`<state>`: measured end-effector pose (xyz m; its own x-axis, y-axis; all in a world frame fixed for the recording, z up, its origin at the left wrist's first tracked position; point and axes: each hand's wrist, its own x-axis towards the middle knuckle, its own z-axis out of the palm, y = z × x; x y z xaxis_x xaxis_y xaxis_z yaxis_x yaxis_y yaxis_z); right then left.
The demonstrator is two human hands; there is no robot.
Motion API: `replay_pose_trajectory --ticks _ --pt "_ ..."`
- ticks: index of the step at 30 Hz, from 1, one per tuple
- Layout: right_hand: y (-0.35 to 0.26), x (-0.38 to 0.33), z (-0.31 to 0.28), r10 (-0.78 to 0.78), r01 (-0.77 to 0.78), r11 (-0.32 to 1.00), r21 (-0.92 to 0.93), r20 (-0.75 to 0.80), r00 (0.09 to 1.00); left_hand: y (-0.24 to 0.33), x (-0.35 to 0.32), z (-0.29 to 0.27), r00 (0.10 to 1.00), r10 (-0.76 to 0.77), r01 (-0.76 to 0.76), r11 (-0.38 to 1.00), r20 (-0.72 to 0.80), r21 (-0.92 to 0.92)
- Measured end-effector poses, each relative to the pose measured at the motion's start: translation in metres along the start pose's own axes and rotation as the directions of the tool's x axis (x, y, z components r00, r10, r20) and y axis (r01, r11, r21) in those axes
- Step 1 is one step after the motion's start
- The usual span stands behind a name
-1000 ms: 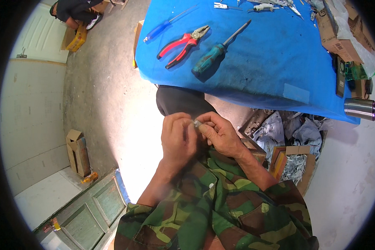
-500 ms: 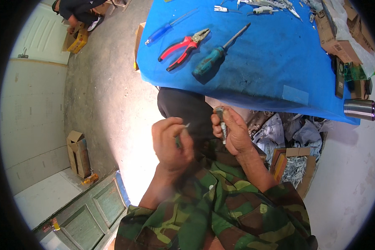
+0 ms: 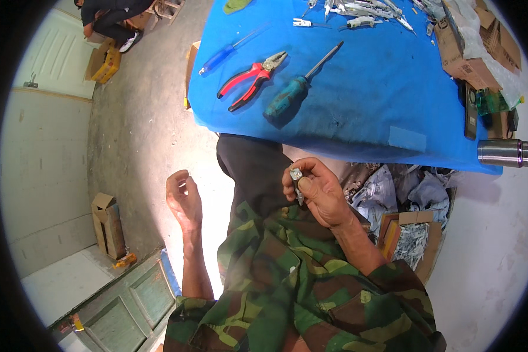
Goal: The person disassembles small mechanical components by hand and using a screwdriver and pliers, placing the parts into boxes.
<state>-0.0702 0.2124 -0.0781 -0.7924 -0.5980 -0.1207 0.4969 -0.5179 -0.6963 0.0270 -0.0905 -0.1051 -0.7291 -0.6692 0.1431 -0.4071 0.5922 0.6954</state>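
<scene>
My right hand (image 3: pixel 327 202) is closed around a small slim metal piece (image 3: pixel 297 176), pinched between thumb and fingers above my lap. Its upper end looks pale and shiny; the fingers cover much of the rest. Well to the left, over the brightly lit floor, is my left hand (image 3: pixel 185 205). Its fingers are curled in toward the thumb, and whatever they may hold is too small to make out. On the blue-covered table (image 3: pixel 358 111) ahead lie red-handled pliers (image 3: pixel 255 79), a teal-handled screwdriver (image 3: pixel 293 94) and a thin screwdriver with a blue handle (image 3: pixel 217 60).
Slim metal and white parts (image 3: pixel 369 9) are heaped at the table's far side. A steel flask (image 3: pixel 501 152) lies by the right edge. Below stands a carton of scrap pieces (image 3: pixel 415 218) near plastic bags (image 3: pixel 378 193). Another person (image 3: pixel 114 20) crouches beside a yellow box (image 3: pixel 107 63).
My left hand has swung left, away from the right one, and the small pale piece at its fingertips no longer shows. My right hand has tilted its piece and shifted slightly left.
</scene>
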Motion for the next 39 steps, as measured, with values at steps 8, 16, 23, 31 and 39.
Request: replay_pose_trajectory --ticks 8,16,23,31,39 --pt "-0.013 0.002 0.014 0.047 -0.044 0.994 -0.096 0.022 0.999 -0.008 0.0 -0.008 0.989 -0.144 0.143 0.989 0.03 0.032" --pt "-0.008 0.006 0.029 0.085 -0.077 0.967 -0.244 0.022 0.996 0.11 -0.021 -0.009 0.93 0.102 0.076 0.886 0.354 -0.457" --pt "-0.008 0.005 0.04 0.151 -0.146 0.955 -0.257 -0.003 0.989 0.133 -0.028 -0.007 0.875 0.344 -0.1 0.817 0.342 -0.567" --pt "-0.004 0.009 0.04 0.155 -0.135 0.937 -0.323 0.039 0.987 0.13 -0.032 -0.006 0.866 0.412 -0.188 0.793 0.283 -0.579" --pt "-0.002 0.008 0.04 0.163 -0.151 0.955 -0.254 0.028 0.986 0.127 -0.037 -0.002 0.856 0.195 0.259 0.64 0.479 -0.723"
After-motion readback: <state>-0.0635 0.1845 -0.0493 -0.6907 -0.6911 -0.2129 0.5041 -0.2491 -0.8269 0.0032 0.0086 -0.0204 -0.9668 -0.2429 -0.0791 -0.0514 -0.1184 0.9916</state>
